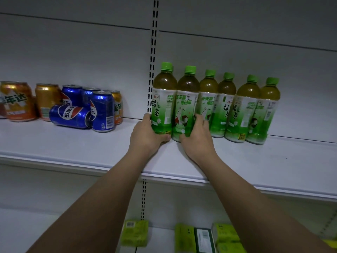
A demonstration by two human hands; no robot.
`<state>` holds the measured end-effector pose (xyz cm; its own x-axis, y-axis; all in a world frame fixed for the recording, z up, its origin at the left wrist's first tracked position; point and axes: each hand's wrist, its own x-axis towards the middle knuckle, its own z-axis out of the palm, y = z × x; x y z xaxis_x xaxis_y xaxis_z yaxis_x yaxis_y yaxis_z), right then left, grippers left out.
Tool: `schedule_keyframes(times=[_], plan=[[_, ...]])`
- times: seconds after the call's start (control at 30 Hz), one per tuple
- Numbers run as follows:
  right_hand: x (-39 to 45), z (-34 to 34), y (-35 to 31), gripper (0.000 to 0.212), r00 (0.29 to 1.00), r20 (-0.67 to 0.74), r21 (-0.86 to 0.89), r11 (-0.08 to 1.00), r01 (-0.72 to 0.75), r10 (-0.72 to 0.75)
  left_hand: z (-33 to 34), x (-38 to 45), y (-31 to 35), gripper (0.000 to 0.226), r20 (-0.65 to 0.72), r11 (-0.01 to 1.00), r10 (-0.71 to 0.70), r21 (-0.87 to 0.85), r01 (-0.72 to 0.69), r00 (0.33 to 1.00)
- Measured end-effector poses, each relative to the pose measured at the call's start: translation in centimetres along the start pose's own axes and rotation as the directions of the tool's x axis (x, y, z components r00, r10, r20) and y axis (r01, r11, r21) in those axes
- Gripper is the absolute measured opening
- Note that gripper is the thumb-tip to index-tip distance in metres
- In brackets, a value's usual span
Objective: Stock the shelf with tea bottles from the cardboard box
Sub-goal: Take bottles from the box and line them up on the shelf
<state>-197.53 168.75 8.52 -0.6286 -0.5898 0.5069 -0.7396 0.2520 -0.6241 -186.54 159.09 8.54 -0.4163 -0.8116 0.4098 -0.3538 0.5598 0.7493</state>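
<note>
Six green tea bottles are seen standing upright in a row on the white shelf [237, 161], all with green caps and green-and-white labels. The leftmost bottle [163, 99] is gripped low on its label by the left hand [145, 136], whose fingers curl around the bottle's left side while the thumb is pressed under its base edge. The second bottle [186, 105], touching the first at its 3 o'clock side, is clasped by the right hand [197, 137]; the fingers are wrapped around the lower label on the right and the thumb lies at the base. The thumbs of both hands nearly meet at the foot of the two bottles. A further cap is glimpsed just behind the leftmost bottle's cap, so another bottle seems to stand behind it, though its body is hidden.

At 3 o'clock of the held pair, four more bottles [244, 110] are lined up shoulder to shoulder, the last two set slightly nearer the shelf's front edge.

At 9 o'clock, well apart from the bottles and beyond the slotted upright [153, 57], a cluster of soda cans is placed: orange cans [17, 101] at the far left, blue cans [102, 110] standing beside them, and one blue can [70, 115] lying on its side in front.

At 6 o'clock, on the lower shelf, green cartons [135, 232] are seen between and beside the forearms.
</note>
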Motion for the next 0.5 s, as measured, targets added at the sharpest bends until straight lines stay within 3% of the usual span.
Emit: schedule_keyframes(times=[0.1, 0.27, 0.4, 0.5], plan=[[0.01, -0.11, 0.06, 0.061, 1.0, -0.005, -0.006, 1.0, -0.006, 0.006, -0.41, -0.36, 0.18, 0.072, 0.001, 1.0, -0.012, 0.004, 0.012, 1.0], [0.76, -0.04, 0.67, 0.063, 0.991, 0.009, 0.092, 0.987, -0.131, 0.13, -0.5, -0.78, 0.52, 0.071, 0.007, 1.0, -0.02, 0.013, 0.02, 1.0], [0.91, 0.03, 0.85, 0.037, 0.993, -0.016, 0.042, 0.993, -0.113, 0.114, -0.55, -0.82, 0.58, 0.07, 0.013, 1.0, -0.023, 0.007, 0.022, 1.0], [0.89, 0.05, 0.83, 0.033, 0.994, -0.024, 0.02, 0.995, -0.102, 0.103, -0.52, -0.88, 0.62, 0.069, 0.017, 1.0, -0.017, 0.016, 0.017, 1.0]])
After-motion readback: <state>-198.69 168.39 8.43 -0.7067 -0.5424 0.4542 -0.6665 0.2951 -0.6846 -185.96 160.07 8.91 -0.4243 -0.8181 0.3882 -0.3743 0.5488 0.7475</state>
